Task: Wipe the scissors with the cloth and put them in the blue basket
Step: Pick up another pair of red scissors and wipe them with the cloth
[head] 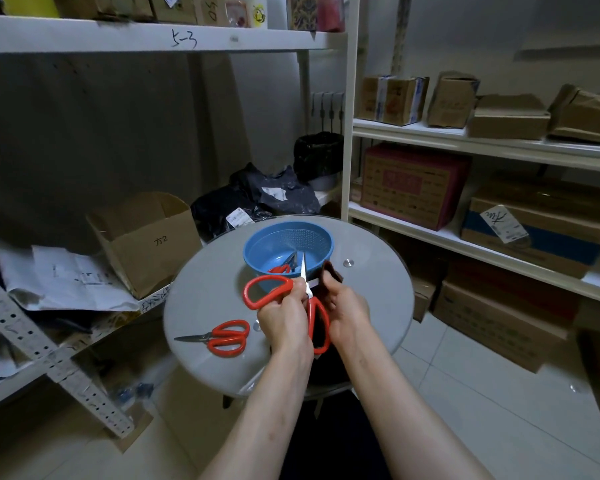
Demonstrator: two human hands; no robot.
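My left hand (284, 317) grips a pair of red-handled scissors (267, 289) spread wide open over the round glass table (371, 306). One blade points up, the other runs to the right. My right hand (347, 311) pinches a dark brown cloth (331, 273) around that right blade. Just behind them stands the blue basket (288, 245), with another red-handled pair (284, 267) lying inside. A third red pair (222, 337) lies shut on the table to the left of my left hand.
An open cardboard box (146, 237) and papers sit on the low shelf to the left. Black bags (257, 199) lie behind the table. White shelving with cardboard boxes (499, 202) fills the right side. The floor is tiled.
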